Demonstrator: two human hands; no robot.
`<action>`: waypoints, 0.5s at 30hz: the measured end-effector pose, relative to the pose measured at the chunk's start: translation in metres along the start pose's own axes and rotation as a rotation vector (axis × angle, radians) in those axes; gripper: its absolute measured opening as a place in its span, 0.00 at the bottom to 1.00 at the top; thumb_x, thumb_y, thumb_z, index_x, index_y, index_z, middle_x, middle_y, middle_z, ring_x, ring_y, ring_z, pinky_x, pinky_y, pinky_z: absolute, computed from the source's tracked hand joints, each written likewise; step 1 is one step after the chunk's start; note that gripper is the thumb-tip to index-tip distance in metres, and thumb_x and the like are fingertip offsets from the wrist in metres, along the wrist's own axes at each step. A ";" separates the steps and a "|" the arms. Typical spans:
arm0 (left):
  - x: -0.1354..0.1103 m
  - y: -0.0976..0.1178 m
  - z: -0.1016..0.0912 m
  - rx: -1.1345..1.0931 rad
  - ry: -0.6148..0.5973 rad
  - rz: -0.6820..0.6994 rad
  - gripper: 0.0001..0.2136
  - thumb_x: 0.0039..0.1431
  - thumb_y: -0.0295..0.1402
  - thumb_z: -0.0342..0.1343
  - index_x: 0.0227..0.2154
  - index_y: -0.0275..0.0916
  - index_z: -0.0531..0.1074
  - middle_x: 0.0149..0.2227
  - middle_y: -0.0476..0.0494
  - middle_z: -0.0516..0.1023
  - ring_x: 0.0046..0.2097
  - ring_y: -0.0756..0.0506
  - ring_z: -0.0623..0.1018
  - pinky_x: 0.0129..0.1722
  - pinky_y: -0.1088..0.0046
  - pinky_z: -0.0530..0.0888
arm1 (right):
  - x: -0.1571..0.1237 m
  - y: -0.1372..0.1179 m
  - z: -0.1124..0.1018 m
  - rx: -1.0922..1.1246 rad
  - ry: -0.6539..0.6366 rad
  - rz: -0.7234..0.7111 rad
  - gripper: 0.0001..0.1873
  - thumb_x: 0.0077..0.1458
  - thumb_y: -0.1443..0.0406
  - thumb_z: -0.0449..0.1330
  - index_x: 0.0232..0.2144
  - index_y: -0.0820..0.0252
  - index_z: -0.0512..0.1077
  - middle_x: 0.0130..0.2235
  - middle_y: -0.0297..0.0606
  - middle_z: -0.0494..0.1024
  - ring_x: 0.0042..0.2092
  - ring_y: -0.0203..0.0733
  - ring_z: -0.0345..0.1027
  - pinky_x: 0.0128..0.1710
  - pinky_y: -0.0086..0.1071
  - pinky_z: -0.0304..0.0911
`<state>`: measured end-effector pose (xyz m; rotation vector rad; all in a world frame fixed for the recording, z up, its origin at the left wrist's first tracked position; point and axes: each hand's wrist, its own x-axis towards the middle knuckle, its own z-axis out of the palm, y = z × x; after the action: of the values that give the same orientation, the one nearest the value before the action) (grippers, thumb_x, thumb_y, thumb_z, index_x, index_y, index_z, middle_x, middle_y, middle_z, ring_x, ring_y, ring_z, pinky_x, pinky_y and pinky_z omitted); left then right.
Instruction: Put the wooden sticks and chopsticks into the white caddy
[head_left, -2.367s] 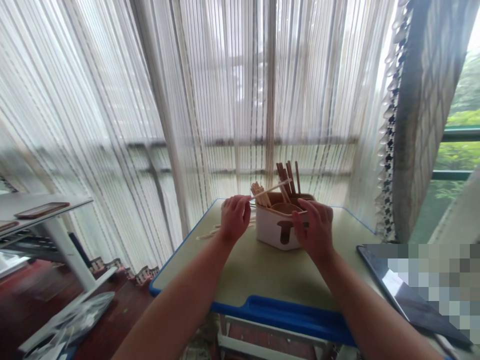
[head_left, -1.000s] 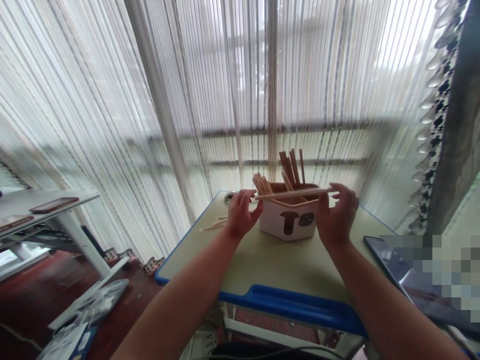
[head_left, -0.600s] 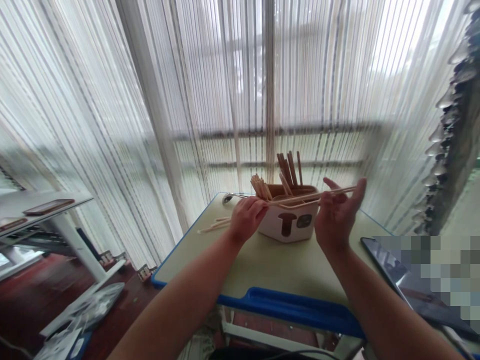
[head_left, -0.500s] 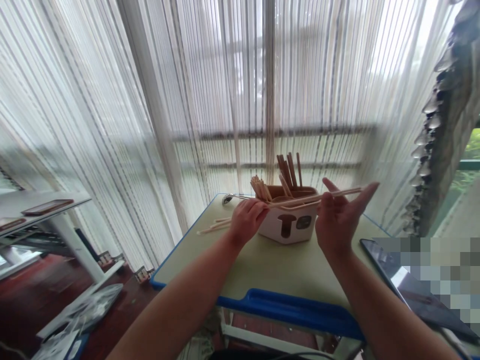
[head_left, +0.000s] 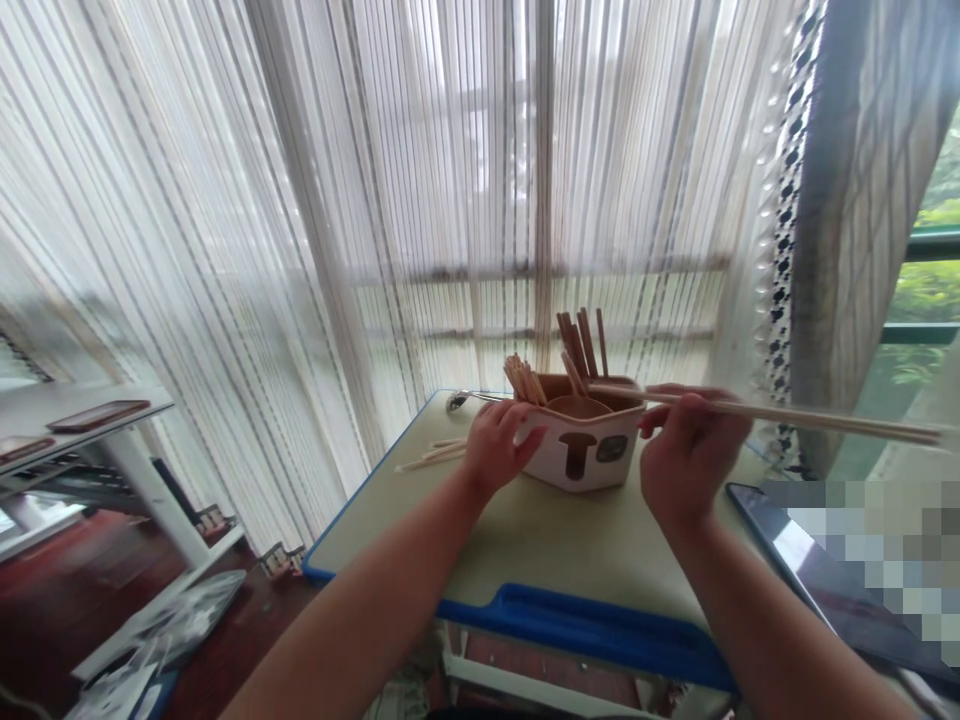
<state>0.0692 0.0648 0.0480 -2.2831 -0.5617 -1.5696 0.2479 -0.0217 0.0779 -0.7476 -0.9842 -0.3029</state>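
My right hand (head_left: pixel 691 450) is closed around a pair of pale wooden chopsticks (head_left: pixel 832 416), which point far out to the right, their left ends over the box's rim. A white utensil box (head_left: pixel 540 452) with a brown inside and a brown mushroom-like mark stands on the desk. My left hand (head_left: pixel 499 442) is by the box's left corner, thumb apart from the fingers, with nothing visible in it; I cannot tell whether it touches the box. Pale sticks (head_left: pixel 523 378) and darker brown chopsticks (head_left: pixel 581 343) stand up out of the box.
Loose pale chopsticks (head_left: pixel 435 455) and a metal slotted spoon (head_left: pixel 457 402) lie on the desk (head_left: pixel 405 540) left of the box. A dark tablet (head_left: pixel 795 570) lies at the right. Sheer curtains (head_left: pixel 420 200) hang behind, and another white table (head_left: pixel 112 400) is at far left.
The chopsticks, earlier stretched between both hands, have left my left hand and now swing out to the right in my right hand. My left fingers have opened, and my right fingers have curled in.
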 end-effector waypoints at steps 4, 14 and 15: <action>0.001 -0.006 0.002 -0.027 0.001 -0.064 0.06 0.61 0.34 0.48 0.37 0.39 0.67 0.29 0.47 0.73 0.30 0.48 0.72 0.36 0.68 0.69 | 0.007 0.019 -0.001 -0.184 0.103 -0.033 0.07 0.61 0.60 0.48 0.37 0.56 0.58 0.34 0.35 0.68 0.23 0.32 0.62 0.23 0.31 0.59; 0.001 -0.012 0.006 -0.001 -0.024 -0.077 0.06 0.61 0.32 0.47 0.29 0.39 0.65 0.26 0.47 0.71 0.30 0.48 0.70 0.34 0.69 0.67 | 0.007 0.040 -0.003 -0.648 -0.213 -0.242 0.12 0.60 0.59 0.50 0.32 0.60 0.68 0.30 0.40 0.70 0.33 0.40 0.62 0.35 0.35 0.59; 0.001 -0.012 0.006 0.003 -0.027 -0.080 0.06 0.61 0.32 0.47 0.29 0.39 0.66 0.26 0.47 0.71 0.30 0.48 0.70 0.34 0.69 0.67 | 0.008 0.040 -0.003 -0.665 -0.243 -0.264 0.12 0.60 0.59 0.50 0.32 0.60 0.68 0.31 0.40 0.71 0.34 0.41 0.62 0.36 0.35 0.59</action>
<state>0.0686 0.0778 0.0472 -2.3097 -0.6696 -1.5749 0.2762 0.0058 0.0663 -1.2794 -1.2292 -0.8073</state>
